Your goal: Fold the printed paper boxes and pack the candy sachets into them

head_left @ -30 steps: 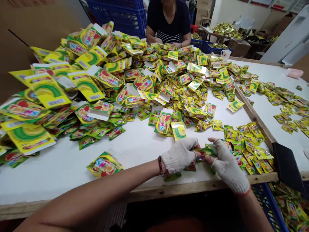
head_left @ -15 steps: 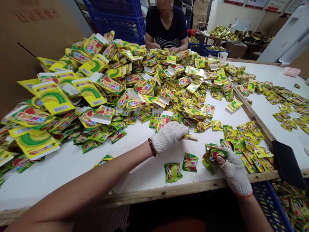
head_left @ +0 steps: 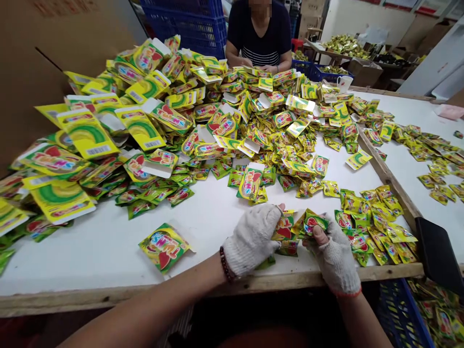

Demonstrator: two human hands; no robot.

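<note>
My left hand (head_left: 252,237), in a white knitted glove with bare fingertips, grips a small printed candy box (head_left: 284,224), its end turned to the right. Facing it, my gloved right hand (head_left: 335,251) pinches a few candy packets (head_left: 312,222) with the thumb on top. The packets are at the box's end; whether they have entered it I cannot tell. Green packets (head_left: 288,248) lie beneath the hands, partly covered. Left of my forearm lies another candy box (head_left: 165,247), and one more box (head_left: 251,181) rests beyond my left hand.
A large heap of printed boxes (head_left: 137,111) and packets covers the table's left and middle. More packets (head_left: 377,212) lie right, beside a wooden divider (head_left: 391,179) and a black phone (head_left: 438,251). A person (head_left: 259,38) sits opposite. Below is a blue crate (head_left: 406,309).
My left hand has turned the box toward the right hand and come nearer to me. My right hand has moved left with its packets, so box and packets now meet. The view has shifted slightly.
</note>
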